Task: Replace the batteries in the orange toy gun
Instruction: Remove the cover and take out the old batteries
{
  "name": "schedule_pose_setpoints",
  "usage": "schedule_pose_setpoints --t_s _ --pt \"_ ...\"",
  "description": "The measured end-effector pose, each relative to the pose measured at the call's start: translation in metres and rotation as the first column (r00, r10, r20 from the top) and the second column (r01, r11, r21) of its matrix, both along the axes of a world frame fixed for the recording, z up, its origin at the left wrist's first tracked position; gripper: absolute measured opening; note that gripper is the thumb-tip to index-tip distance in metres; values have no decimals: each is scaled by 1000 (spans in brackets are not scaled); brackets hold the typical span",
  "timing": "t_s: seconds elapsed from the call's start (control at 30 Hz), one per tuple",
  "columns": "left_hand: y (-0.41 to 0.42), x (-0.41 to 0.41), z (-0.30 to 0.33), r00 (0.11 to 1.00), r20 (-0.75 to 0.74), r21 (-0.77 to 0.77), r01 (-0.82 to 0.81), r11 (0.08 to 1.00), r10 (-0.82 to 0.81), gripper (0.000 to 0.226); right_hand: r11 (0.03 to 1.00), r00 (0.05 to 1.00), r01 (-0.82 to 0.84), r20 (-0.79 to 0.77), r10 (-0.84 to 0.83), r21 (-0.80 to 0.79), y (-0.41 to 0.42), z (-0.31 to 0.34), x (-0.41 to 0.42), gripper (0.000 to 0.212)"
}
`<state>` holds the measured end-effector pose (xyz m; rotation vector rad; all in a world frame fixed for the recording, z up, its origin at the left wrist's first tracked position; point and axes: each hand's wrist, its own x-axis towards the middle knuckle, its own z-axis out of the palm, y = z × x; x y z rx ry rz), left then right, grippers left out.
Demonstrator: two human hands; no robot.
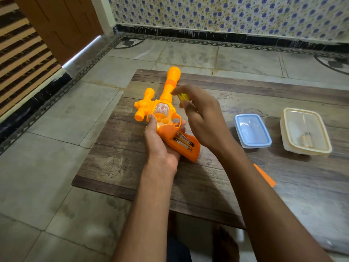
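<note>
The orange toy gun (162, 112) is lying over the near-left part of the wooden table (245, 186), its barrel pointing away from the person. The left hand (160, 144) is cradling it from beneath, thumb pressing on the gun's body and fingers curling round the far side. The gun's grip is sitting open, showing two batteries (184, 141) side by side inside. The right hand (203, 118) is hovering just right of the gun, pinching a yellow-handled tool (182, 97), probably a screwdriver. Further right of the gun are resting a blue-lidded container (252, 131) and a cream container (306, 131); an orange cover piece (264, 175) is lying nearer the person
</note>
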<state>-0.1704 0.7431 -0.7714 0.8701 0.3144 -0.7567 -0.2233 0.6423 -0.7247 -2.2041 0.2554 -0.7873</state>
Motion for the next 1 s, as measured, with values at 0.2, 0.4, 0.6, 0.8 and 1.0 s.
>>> schedule_pose_setpoints --t_s 0.2,0.4,0.6,0.8,1.0 --pt "0 2 7 999 -48 -117 12 993 -18 72 1000 989 10 -149 -10 1 6 3 -34 31" --pt "-5 -7 11 998 -58 -123 31 992 -38 72 997 989 73 -123 -77 -38 11 7 -47 45" --pt "-7 -9 20 1000 10 -44 -15 999 16 60 977 977 171 -109 -185 -127 14 -16 -44 49" --pt "-8 -11 18 996 81 -13 -25 1000 26 61 971 971 166 -143 -192 -173 17 -20 -28 50" --pt "-3 -11 21 999 45 -21 -9 1000 10 59 967 976 198 -59 -209 -159 22 -19 -27 55"
